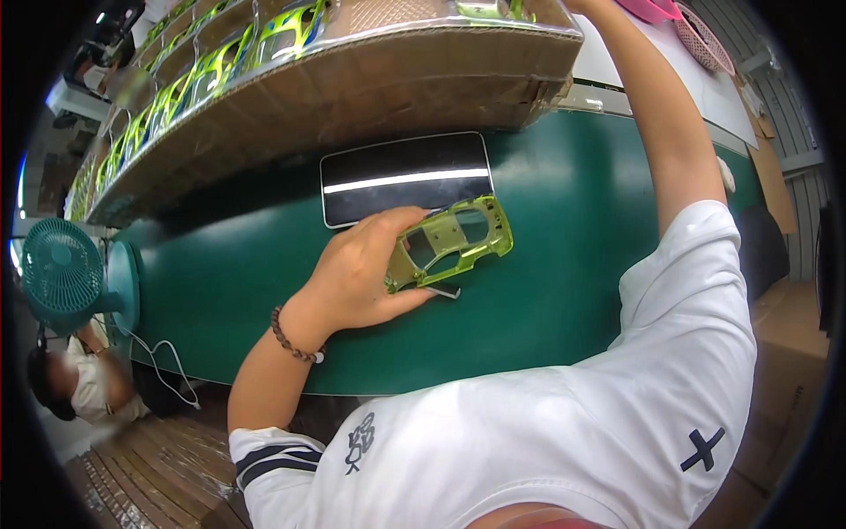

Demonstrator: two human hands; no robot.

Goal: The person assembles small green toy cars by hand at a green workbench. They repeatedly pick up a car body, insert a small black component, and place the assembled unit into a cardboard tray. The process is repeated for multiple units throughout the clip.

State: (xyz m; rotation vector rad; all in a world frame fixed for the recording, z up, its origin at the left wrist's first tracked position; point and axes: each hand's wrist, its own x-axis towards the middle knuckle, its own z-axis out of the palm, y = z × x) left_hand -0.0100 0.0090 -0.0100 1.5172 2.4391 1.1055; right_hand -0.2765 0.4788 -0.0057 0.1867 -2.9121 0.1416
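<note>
My left hand [357, 269] is closed round one end of a yellow-green toy car body shell [449, 234], with window openings showing in it. The shell is held over the green table, by the near right corner of a flat white-rimmed panel with a dark glossy face [405, 181]. Just beyond my left thumb a small dark and silvery piece [447, 290] shows below the shell; whether I hold it too is unclear. My right forearm [665, 115] stretches up to the top edge, past the right end of a cardboard box, and the hand itself is cut off there.
A large cardboard box [352, 97] with several similar green shells [291, 35] in clear trays fills the far left. A teal fan [66, 273] and white cable [167, 353] are at left, near another person [97, 379]. Pink baskets [702, 40] stand far right.
</note>
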